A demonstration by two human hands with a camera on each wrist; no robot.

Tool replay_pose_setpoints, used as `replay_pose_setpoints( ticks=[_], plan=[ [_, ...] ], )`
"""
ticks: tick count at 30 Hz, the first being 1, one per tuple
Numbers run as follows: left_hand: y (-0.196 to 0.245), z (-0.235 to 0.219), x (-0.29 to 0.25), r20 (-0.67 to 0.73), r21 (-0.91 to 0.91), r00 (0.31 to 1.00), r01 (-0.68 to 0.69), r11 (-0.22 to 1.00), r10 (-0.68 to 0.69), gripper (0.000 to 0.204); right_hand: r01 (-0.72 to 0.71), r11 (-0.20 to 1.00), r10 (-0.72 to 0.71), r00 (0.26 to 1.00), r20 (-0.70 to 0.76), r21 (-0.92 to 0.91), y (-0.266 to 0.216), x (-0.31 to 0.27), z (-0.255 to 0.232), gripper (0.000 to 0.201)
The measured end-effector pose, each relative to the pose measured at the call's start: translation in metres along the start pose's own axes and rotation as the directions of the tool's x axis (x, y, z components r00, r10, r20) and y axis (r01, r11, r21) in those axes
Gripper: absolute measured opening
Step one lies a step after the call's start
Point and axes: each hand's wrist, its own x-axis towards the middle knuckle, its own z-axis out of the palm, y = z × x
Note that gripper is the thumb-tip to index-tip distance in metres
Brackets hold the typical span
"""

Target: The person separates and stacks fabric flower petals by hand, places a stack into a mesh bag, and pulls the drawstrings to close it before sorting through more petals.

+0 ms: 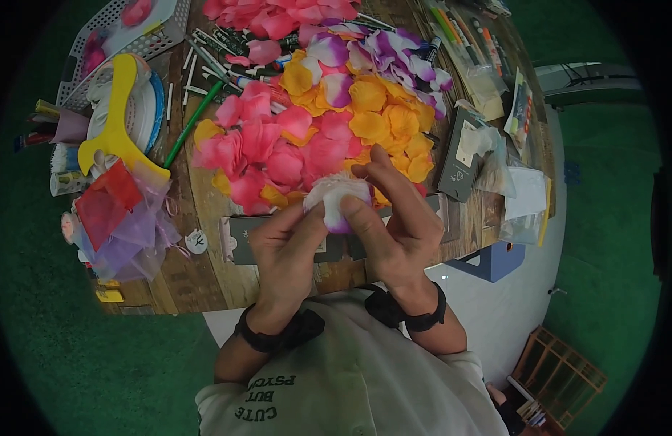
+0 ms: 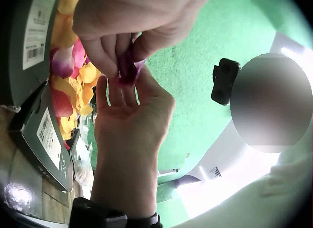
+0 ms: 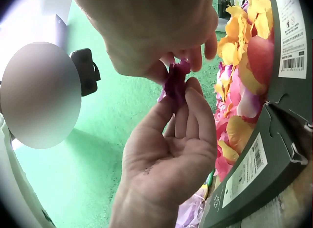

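Observation:
In the head view, a small bunch of white-and-purple artificial petals is held between both hands, above the near edge of the petal pile. My left hand pinches its left side between thumb and fingers. From the other side my right hand grips it, the thumb lying over the white part and a finger raised behind. The purple underside of the petals shows between the fingertips in the left wrist view. In the right wrist view, purple folds sit where both hands' fingertips meet.
Pink petals, yellow petals and purple-white petals cover the table's middle. Dark boxes stand around them. Marker pens lie behind. At left are a yellow tail-shaped piece, organza bags and a white basket.

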Motion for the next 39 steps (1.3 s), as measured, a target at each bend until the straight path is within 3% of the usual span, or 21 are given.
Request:
replay_pose_setpoints(
  ticks=[3,7,9,14,17,18,19,21,22,26,28,32,34,36,39],
  plan=[
    [-0.001,0.001,-0.004,0.008,-0.006,1.0,0.008,1.0,-0.008,0.017,-0.113,0.99,0.107,0.992,0.068,0.09,0.0,0.0,0.0,0.019],
    [-0.003,-0.006,-0.002,0.021,0.025,1.0,0.008,1.0,-0.009,0.017,-0.132,0.99,0.122,0.977,0.178,0.047,0.003,-0.001,-0.002,0.017],
    [-0.002,-0.009,-0.003,0.054,0.005,0.998,0.028,1.0,-0.028,0.02,-0.074,0.997,0.073,0.977,0.201,-0.002,0.003,-0.003,-0.003,0.019],
    [0.0,-0.01,-0.004,0.063,0.004,0.997,0.04,0.999,-0.041,0.019,0.022,0.999,-0.025,0.991,0.128,0.024,0.002,0.001,0.001,0.012],
    [0.005,-0.007,-0.003,0.163,0.034,0.987,-0.003,0.999,-0.002,0.022,0.084,0.995,-0.089,0.991,0.099,0.053,0.005,0.001,0.003,0.011],
    [0.006,-0.009,-0.002,0.145,0.114,0.989,0.023,0.993,-0.04,0.024,0.131,0.989,-0.137,0.987,0.085,0.074,0.006,0.002,0.002,0.011],
    [0.006,-0.009,0.0,0.124,0.194,0.99,0.046,0.98,-0.071,0.025,0.094,0.995,-0.096,0.989,0.116,0.024,0.004,0.001,-0.001,0.013],
    [0.006,-0.007,0.002,0.124,0.134,0.989,0.067,0.989,-0.084,0.023,0.044,0.997,-0.051,0.994,0.098,0.07,0.003,0.001,-0.001,0.012],
    [0.004,-0.012,0.004,0.137,0.138,0.989,0.042,0.99,-0.061,0.022,-0.012,0.991,-0.003,0.994,0.106,0.136,0.004,0.0,-0.001,0.012],
    [0.001,-0.011,0.004,0.131,0.14,0.991,-0.031,0.99,0.013,0.018,-0.022,0.995,0.01,0.993,0.116,0.098,0.005,0.002,-0.006,0.012],
    [-0.002,-0.009,0.007,0.122,0.104,0.992,-0.058,0.993,0.045,0.017,0.135,0.99,-0.141,0.977,0.161,0.05,0.01,0.004,-0.006,0.013],
    [-0.001,-0.012,0.009,0.076,0.015,0.997,-0.032,0.999,0.031,0.017,0.085,0.996,-0.08,0.982,0.171,-0.024,0.015,0.022,-0.028,0.013],
    [0.002,-0.004,0.01,0.042,0.036,0.998,-0.058,0.998,0.057,0.014,0.158,0.931,-0.186,0.981,-0.055,-0.328,0.031,0.04,-0.044,0.014],
    [0.003,-0.003,0.012,0.009,0.055,0.997,-0.078,0.995,0.078,0.012,0.065,0.829,-0.126,0.989,-0.073,-0.556,0.045,0.06,-0.063,0.017],
    [0.001,-0.009,0.012,0.054,-0.002,0.998,-0.025,1.0,0.025,0.017,0.111,0.74,-0.158,0.987,-0.011,-0.663,0.078,0.081,-0.079,0.021]
  ],
)
